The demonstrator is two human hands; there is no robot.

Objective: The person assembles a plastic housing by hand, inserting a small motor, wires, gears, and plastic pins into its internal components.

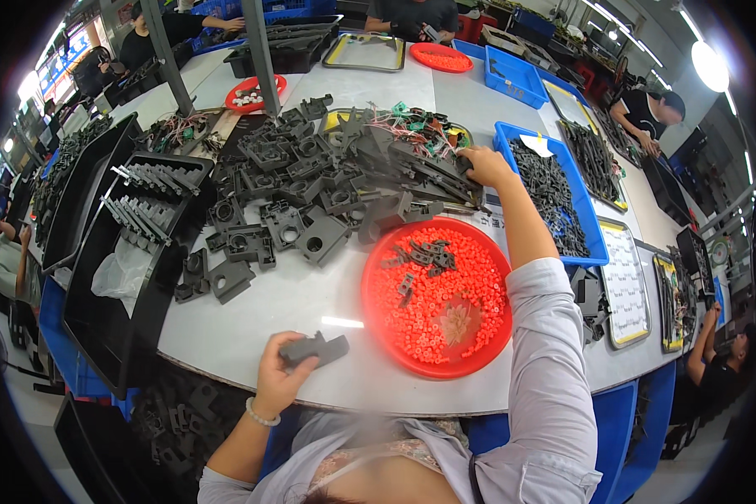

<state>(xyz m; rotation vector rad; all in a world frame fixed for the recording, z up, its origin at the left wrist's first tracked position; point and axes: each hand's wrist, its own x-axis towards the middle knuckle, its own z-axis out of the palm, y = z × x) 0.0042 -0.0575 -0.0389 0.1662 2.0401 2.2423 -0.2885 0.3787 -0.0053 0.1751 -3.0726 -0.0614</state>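
At lower centre the left hand (279, 374) grips a dark plastic part (313, 349), while the right hand (481, 165), fingers curled, digs into the parts pile (344, 176), apparently picking its mate.

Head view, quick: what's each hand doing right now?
Left hand: closed on a dark plastic part at the table edge.
Right hand: reaching into the parts pile; grip cannot be told.

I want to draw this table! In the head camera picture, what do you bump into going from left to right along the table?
Black tray of long parts → left hand holding a dark grey part → round red tray of small red pieces → right hand on the parts pile → blue bin of black parts.
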